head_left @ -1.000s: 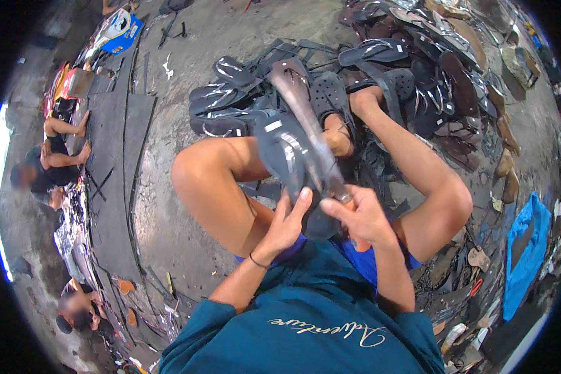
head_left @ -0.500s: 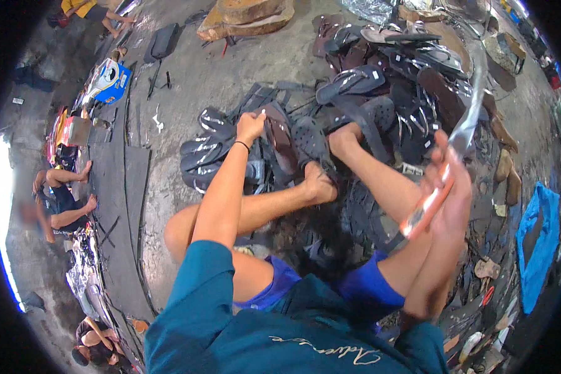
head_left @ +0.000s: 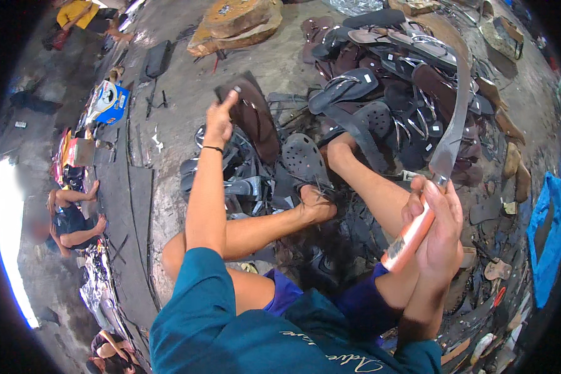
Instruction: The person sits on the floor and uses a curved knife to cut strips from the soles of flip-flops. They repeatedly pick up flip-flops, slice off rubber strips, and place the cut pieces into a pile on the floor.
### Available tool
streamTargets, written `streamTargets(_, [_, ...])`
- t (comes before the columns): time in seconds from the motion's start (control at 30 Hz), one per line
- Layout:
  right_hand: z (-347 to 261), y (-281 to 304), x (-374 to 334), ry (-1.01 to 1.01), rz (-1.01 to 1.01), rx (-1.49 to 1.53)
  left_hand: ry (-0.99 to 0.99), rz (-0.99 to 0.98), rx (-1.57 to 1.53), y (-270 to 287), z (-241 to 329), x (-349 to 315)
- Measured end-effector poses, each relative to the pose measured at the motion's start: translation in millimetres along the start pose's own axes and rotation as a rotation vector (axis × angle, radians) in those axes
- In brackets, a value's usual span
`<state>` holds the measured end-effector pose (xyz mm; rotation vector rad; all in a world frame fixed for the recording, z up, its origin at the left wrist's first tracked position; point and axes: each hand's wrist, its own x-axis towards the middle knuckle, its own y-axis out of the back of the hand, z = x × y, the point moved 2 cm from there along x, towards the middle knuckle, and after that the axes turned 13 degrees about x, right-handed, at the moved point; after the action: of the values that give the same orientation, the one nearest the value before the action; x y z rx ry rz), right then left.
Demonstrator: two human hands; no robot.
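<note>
One sandal [head_left: 255, 121], one knife [head_left: 460, 112] held.
The sandal is clasped by the left hand [head_left: 219, 124], the knife's handle [head_left: 408, 240] by the right hand [head_left: 441, 218]; footwear [head_left: 352, 84] is piled far right.

Grey, worn floor [head_left: 177, 118]; glaring white light [head_left: 9, 230] leftward

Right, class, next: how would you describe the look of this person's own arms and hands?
Both the left hand and right hand are gloveless. A thin dark band circles the left wrist. Short teal sleeves leave both forearms bare.
</note>
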<state>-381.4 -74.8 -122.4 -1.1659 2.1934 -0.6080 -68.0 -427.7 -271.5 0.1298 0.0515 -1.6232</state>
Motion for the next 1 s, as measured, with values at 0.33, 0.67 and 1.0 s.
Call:
streamTargets(0.33, [30, -27, -10, 0.06, -0.199, -0.309, -0.154, -0.041, -0.293, -1, 190, -142])
streamTargets(0.67, [84, -39, -38, 0.07, -0.448, -0.4, 0.071, -0.202, -0.516, -69, 84, -313])
streamTargets(1.0, [76, -57, 0, 0.317, -0.181, 0.214, 0.268, -0.211, -0.11, -64, 50, -378])
